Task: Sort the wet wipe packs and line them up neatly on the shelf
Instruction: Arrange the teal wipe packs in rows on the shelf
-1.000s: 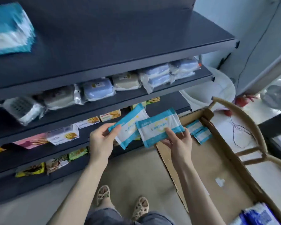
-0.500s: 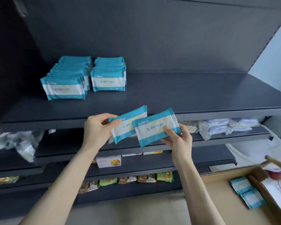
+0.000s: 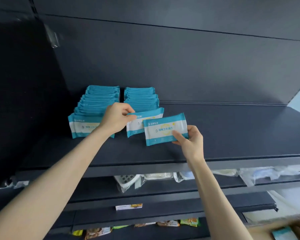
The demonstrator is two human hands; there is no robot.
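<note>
Now left pack and right pack have cleared the shelf.

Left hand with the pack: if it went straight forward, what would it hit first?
Most likely the right row of packs on the shelf; the left hand holds its pack just before that row, though depth is unclear.
</note>
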